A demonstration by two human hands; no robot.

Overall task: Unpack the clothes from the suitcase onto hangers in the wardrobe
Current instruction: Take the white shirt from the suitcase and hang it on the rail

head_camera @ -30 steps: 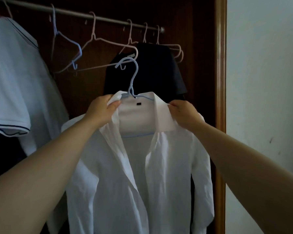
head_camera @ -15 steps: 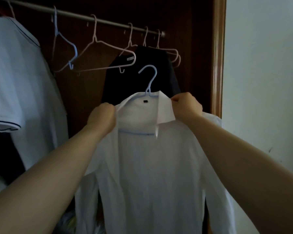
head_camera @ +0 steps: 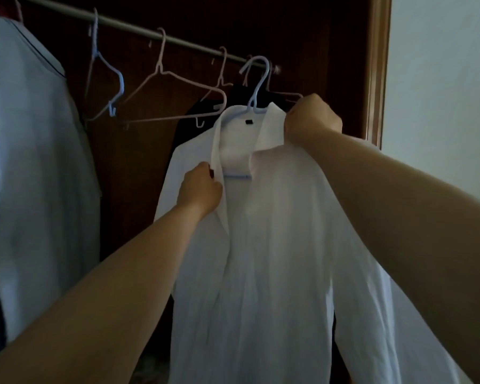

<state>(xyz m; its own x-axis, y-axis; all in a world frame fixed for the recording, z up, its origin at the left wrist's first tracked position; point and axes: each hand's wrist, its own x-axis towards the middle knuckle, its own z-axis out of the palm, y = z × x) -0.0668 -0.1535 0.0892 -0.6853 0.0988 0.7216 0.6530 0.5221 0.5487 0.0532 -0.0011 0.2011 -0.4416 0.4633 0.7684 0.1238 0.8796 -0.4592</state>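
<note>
Pinching light, floppy shirt [head_camera: 275, 259], right hand [head_camera: 312, 121] at collar [head_camera: 272, 126], left hand [head_camera: 201, 191] at front edge [head_camera: 219, 162]; best steered by stiff hanger [head_camera: 257, 87].

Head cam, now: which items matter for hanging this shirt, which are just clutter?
In use: white collared shirt, pale blue plastic hanger inside it, grey metal rail, left hand pinching its front edge, right hand gripping near its collar.
Idle: empty pink hangers, empty blue hanger, black garment, pale polo shirt.
</note>
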